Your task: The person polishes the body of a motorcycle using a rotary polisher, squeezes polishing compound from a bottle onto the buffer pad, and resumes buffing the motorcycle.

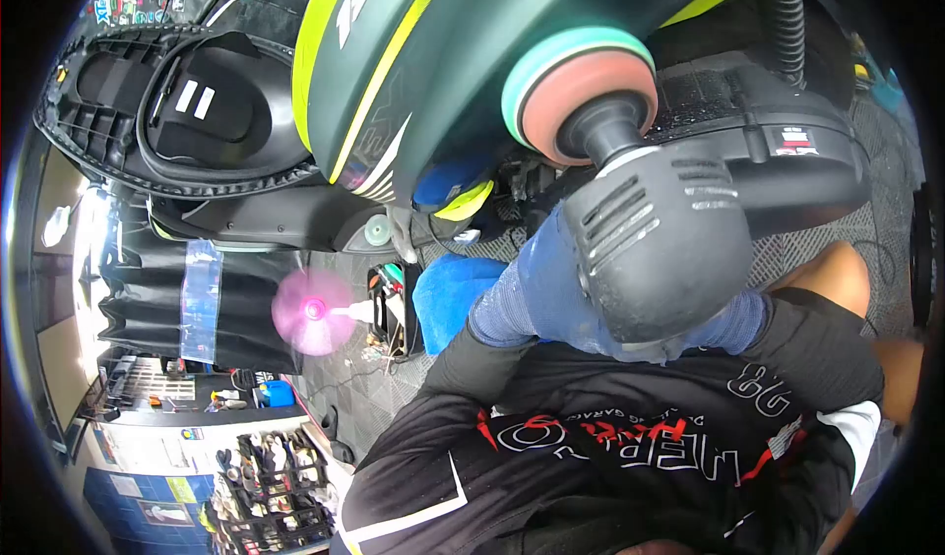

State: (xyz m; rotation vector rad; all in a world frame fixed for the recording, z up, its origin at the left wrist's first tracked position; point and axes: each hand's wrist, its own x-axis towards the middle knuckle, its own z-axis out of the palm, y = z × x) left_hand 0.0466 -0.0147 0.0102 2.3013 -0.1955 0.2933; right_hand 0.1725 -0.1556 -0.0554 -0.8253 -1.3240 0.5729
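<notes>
A black power polisher (664, 250) fills the middle of the view, tilted up and away from my torso. Its round pad (581, 92), orange with a green backing rim, is against or very close to a dark green scooter body panel (463, 53) with lime stripes. My left hand (541, 294), in a blue knit glove, grips the polisher from the left, its fingers mostly hidden behind the housing. On the other side my right hand (730, 324), gloved alike, holds the tool from below; the polisher's body hides most of it.
A detached black seat or tray part (212, 102) lies at the upper left. Below it spins a pink fan (313, 309), beside a blue towel (453, 294) and a tool caddy (392, 309). A shelf of bottles (271, 486) stands lower left. A corrugated hose (790, 24) hangs upper right.
</notes>
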